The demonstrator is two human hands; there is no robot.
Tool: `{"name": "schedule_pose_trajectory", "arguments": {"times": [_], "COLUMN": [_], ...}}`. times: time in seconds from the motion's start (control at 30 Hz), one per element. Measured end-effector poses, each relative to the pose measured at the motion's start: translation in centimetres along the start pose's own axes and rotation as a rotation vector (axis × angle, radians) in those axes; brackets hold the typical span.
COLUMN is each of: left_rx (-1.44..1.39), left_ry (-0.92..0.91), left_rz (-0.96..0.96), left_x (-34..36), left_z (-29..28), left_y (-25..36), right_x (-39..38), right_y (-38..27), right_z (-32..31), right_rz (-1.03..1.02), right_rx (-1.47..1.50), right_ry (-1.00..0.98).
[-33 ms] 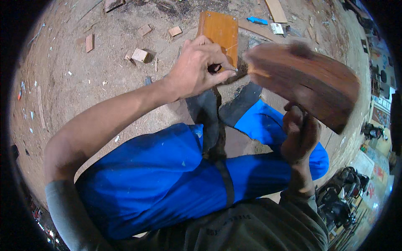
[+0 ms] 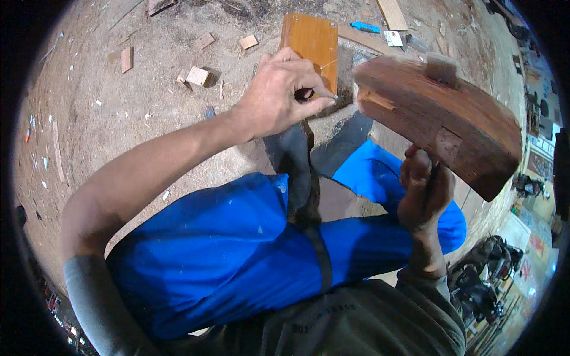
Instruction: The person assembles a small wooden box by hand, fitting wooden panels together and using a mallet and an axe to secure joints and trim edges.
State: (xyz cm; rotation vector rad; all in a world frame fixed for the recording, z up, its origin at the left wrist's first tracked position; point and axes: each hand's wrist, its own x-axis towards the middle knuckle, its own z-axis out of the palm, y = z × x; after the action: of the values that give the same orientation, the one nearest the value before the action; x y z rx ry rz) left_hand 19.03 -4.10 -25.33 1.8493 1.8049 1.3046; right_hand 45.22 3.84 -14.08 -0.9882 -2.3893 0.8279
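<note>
My left hand is closed in a pinch at the near right corner of an orange-brown wooden board lying on the ground; a tiny pale item shows at its fingertips, too small to name. My right hand grips a wooden mallet by its handle, its large dark reddish-brown head raised to the right of my left hand and the board. My legs in blue trousers are folded under my arms.
The dirt ground holds scattered wood offcuts, including a small block, a long plank and a blue object beyond the board. Dark bulky items and pale panels stand along the right side.
The mallet head in my right hand has moved slightly to the right and down. My left hand is almost unchanged.
</note>
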Motion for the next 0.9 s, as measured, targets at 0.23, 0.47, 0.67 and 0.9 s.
{"name": "schedule_pose_trajectory", "arguments": {"times": [0.23,0.47,0.67,0.9], "left_rx": [-0.046,0.114,0.07,0.065], "left_ry": [-0.069,0.058,0.007,0.032], "left_rz": [-0.052,0.075,0.095,0.049], "left_x": [0.0,-0.5,-1.0,-1.1], "left_z": [-0.4,-0.3,-0.6,-0.3], "left_y": [-0.1,-0.4,-1.1,-0.6], "right_x": [0.3,-0.3,-0.9,-0.6], "right_y": [-1.1,-2.3,-1.3,-3.0], "right_z": [-0.3,-1.1,-1.2,-2.8], "right_rz": [-0.115,-0.032,-0.071,-0.056], "right_rx": [-0.062,-0.159,-0.105,-0.057], "right_ry": [0.059,-0.188,0.021,0.219]}}
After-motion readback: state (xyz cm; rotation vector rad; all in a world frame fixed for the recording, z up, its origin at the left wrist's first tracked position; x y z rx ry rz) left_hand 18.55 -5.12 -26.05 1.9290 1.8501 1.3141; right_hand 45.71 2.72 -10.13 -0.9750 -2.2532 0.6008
